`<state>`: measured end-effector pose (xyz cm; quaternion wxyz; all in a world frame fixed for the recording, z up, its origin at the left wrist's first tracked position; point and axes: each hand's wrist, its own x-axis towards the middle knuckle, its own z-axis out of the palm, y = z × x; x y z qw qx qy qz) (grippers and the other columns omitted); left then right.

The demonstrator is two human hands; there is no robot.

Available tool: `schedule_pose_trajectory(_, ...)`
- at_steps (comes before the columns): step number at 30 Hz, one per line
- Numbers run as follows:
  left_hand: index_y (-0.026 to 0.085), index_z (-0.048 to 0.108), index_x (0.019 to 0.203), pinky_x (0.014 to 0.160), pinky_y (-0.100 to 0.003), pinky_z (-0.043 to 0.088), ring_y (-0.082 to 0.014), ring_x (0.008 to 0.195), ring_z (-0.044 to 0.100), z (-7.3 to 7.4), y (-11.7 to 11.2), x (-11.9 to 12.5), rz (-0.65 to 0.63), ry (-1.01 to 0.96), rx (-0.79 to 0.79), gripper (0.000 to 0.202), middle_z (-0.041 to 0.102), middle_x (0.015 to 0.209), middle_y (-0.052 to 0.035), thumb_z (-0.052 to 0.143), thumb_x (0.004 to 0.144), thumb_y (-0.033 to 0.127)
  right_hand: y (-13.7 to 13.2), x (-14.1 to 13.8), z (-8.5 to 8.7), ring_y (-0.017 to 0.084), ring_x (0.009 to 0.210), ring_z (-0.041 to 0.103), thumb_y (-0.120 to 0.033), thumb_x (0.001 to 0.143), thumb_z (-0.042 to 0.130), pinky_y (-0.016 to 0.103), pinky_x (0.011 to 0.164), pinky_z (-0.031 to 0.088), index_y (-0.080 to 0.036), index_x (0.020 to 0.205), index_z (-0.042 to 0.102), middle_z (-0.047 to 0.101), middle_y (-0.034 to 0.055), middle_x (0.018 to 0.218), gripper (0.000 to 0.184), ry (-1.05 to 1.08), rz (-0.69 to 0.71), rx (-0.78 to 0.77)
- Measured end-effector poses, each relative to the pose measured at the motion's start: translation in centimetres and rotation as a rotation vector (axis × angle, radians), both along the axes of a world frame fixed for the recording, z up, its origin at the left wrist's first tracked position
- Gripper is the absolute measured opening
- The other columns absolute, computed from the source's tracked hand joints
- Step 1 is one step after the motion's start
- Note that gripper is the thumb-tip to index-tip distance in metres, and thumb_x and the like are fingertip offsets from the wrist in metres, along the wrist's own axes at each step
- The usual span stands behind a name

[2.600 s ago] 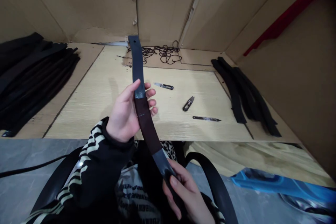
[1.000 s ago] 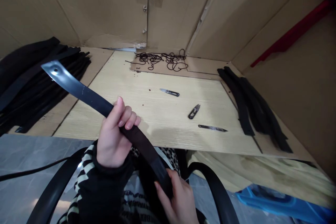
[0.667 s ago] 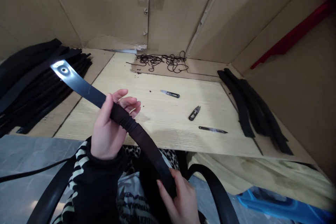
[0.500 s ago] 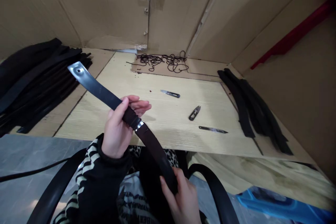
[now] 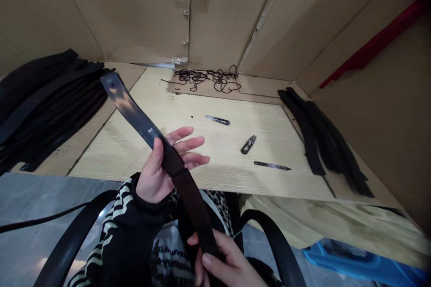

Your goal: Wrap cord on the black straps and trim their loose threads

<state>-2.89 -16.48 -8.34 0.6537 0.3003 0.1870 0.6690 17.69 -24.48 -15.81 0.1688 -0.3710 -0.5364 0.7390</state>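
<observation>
A long, curved metal strip (image 5: 133, 110) slants across the middle, with a hole at its far end. A dark brown sleeve (image 5: 188, 188) covers its nearer part, with a crease or seam running across the sleeve. My left hand (image 5: 158, 175) supports the strip where bare metal meets the sleeve, thumb on top and the other fingers stretched out behind it. Closer to my body, my right hand (image 5: 225, 255) has its fingers wrapped round the lower, covered end. That end is partly hidden by the hand.
Dark strips or sleeves lie in a pile (image 5: 50, 107) at left and a smaller pile (image 5: 323, 139) at right. On the table (image 5: 134, 152) are two thread snips (image 5: 218, 120), (image 5: 248, 144), a pointed blade (image 5: 272, 166) and tangled dark cord (image 5: 208, 78). Cardboard walls (image 5: 229, 13) enclose the back.
The bunched sleeve near my left hand is now smoother, and the shiny metal gap there no longer shows. The strip has turned slightly steeper. My right hand has shifted its grip.
</observation>
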Motion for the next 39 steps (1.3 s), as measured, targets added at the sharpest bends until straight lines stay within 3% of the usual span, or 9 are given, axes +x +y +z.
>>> schedule_pose_trajectory(1, 0.026, 0.067, 0.113, 0.086, -0.033, 0.057, -0.0200, 0.084, 0.073, 0.1, 0.0, 0.1, -0.009, 0.021, 0.012, 0.047, 0.073, 0.111, -0.0032, 0.054, 0.083, 0.061, 0.0, 0.1, -0.2, 0.017, 0.061, 0.067, -0.058, 0.087, 0.052, 0.028, 0.061, 0.056, -0.018, 0.121, 0.062, 0.070, 0.0072, 0.076, 0.054, -0.025, -0.035, 0.033)
schedule_pose_trajectory(4, 0.026, 0.062, 0.121, 0.085, -0.027, 0.056, -0.0190, 0.085, 0.072, 0.4, -0.6, 0.5, 0.046, 0.139, -0.001, 0.048, 0.066, 0.124, -0.0047, 0.066, 0.080, 0.051, 0.2, 0.2, -0.9, 0.022, 0.092, 0.070, -0.048, 0.087, 0.059, 0.034, 0.084, 0.057, -0.024, 0.120, 0.067, 0.073, 0.0114, 0.101, 0.042, -0.225, -0.316, 0.412)
schedule_pose_trajectory(6, 0.026, 0.062, 0.120, 0.082, -0.023, 0.056, -0.0170, 0.086, 0.071, 0.4, -1.2, 0.9, 0.099, 0.206, -0.041, 0.039, 0.068, 0.120, -0.0031, 0.067, 0.083, 0.039, 0.4, 0.2, -1.2, 0.024, 0.106, 0.067, -0.043, 0.085, 0.063, 0.036, 0.093, 0.053, -0.027, 0.117, 0.069, 0.071, 0.0106, 0.113, 0.036, -0.279, -0.419, 0.603)
schedule_pose_trajectory(8, 0.026, 0.063, 0.119, 0.080, -0.021, 0.055, -0.0163, 0.088, 0.071, 0.4, -1.7, 1.2, 0.140, 0.246, -0.073, 0.033, 0.072, 0.111, -0.0024, 0.063, 0.087, 0.034, 0.7, 0.2, -1.5, 0.024, 0.104, 0.068, -0.041, 0.084, 0.065, 0.034, 0.091, 0.055, -0.029, 0.115, 0.070, 0.071, 0.0091, 0.113, 0.034, -0.284, -0.457, 0.684)
schedule_pose_trajectory(12, 0.025, 0.065, 0.119, 0.086, -0.023, 0.054, -0.0175, 0.097, 0.069, 0.4, -2.3, 1.6, 0.207, 0.313, -0.083, 0.033, 0.072, 0.113, -0.0040, 0.064, 0.087, 0.034, 0.8, 0.3, -2.2, 0.026, 0.096, 0.071, -0.042, 0.082, 0.066, 0.037, 0.085, 0.058, -0.028, 0.111, 0.073, 0.074, 0.0091, 0.106, 0.032, -0.333, -0.498, 0.762)
schedule_pose_trajectory(16, 0.026, 0.067, 0.116, 0.081, -0.023, 0.055, -0.0160, 0.088, 0.070, 0.9, -2.3, 1.9, 0.279, 0.310, -0.143, 0.032, 0.072, 0.109, -0.0023, 0.065, 0.085, 0.034, 0.8, 0.2, -3.2, 0.029, 0.094, 0.071, -0.047, 0.082, 0.064, 0.045, 0.081, 0.059, -0.028, 0.108, 0.074, 0.074, 0.0102, 0.103, 0.034, -0.419, -0.521, 0.873)
schedule_pose_trajectory(24, 0.021, 0.068, 0.106, 0.077, -0.022, 0.054, -0.0152, 0.082, 0.070, 0.5, -2.5, 3.1, 0.277, 0.228, -0.215, 0.038, 0.072, 0.085, -0.0021, 0.054, 0.088, 0.052, 0.9, 0.0, -3.1, 0.025, 0.097, 0.070, -0.031, 0.085, 0.064, 0.036, 0.083, 0.059, -0.027, 0.114, 0.069, 0.074, 0.0070, 0.104, 0.030, -0.419, -0.522, 1.050)
schedule_pose_trajectory(29, 0.020, 0.066, 0.095, 0.084, -0.026, 0.051, -0.0153, 0.081, 0.067, 0.4, -2.3, 3.5, 0.354, 0.186, -0.195, 0.038, 0.067, 0.075, -0.0001, 0.046, 0.092, 0.052, 0.9, -0.4, -2.1, 0.021, 0.094, 0.070, -0.016, 0.085, 0.058, 0.029, 0.081, 0.059, -0.025, 0.121, 0.063, 0.072, 0.0066, 0.107, 0.037, -0.344, -0.457, 1.064)
schedule_pose_trajectory(39, 0.021, 0.067, 0.097, 0.086, -0.025, 0.050, -0.0149, 0.083, 0.066, 1.1, -2.1, 2.8, 0.313, 0.174, -0.156, 0.034, 0.067, 0.079, -0.0001, 0.045, 0.094, 0.047, 0.8, -0.5, -2.3, 0.024, 0.099, 0.070, -0.016, 0.086, 0.057, 0.031, 0.083, 0.059, -0.023, 0.122, 0.063, 0.072, 0.0077, 0.110, 0.037, -0.319, -0.439, 1.060)
